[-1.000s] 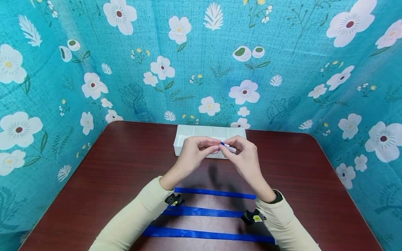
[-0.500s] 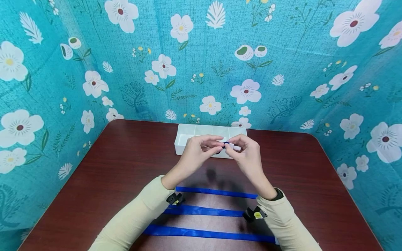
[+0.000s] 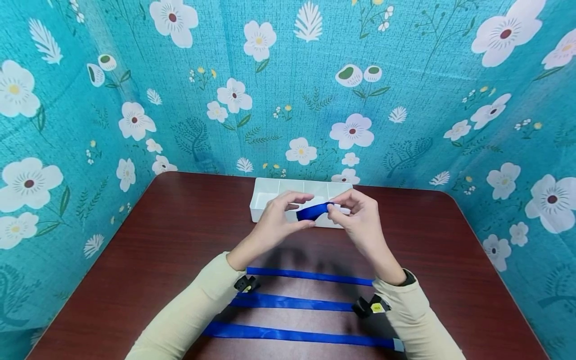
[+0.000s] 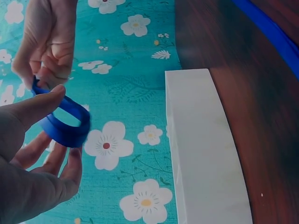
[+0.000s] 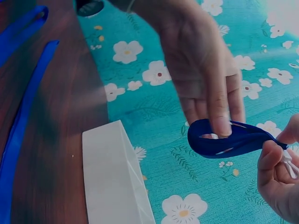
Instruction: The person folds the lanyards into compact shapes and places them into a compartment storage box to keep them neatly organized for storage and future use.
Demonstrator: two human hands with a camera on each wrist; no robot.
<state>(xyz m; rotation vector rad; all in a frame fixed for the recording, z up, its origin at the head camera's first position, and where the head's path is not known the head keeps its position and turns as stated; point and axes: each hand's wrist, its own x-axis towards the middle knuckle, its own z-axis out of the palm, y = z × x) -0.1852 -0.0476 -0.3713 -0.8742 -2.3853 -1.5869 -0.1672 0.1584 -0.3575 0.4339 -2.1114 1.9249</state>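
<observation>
A blue ribbon bent into a loop (image 3: pixel 311 212) hangs between both hands, in front of the white tray (image 3: pixel 265 216). My right hand (image 3: pixel 357 215) pinches the ribbon's gathered end between thumb and fingers. A small white forked piece (image 5: pixel 290 167) sticks out beside that pinch. My left hand (image 3: pixel 281 215) spreads around the far side of the loop, with its thumb below and fingers above in the head view. Seen from the right wrist, the left thumb overlaps the loop's opening, and the other fingers lie behind it, fairly straight.
Nearer the body, three blue ribbons (image 3: pixel 292 302) lie across the dark red table (image 3: pixel 202 220), roughly parallel. The front one ends in a pale tip (image 3: pixel 398 345). The tray has several compartments and stands at the back edge, before a floral teal curtain (image 3: pixel 270 115).
The hands have drawn slightly apart, the right one moving rightward. The left fingers have spread from their pinch, and the blue loop, mostly hidden before, now shows between the hands.
</observation>
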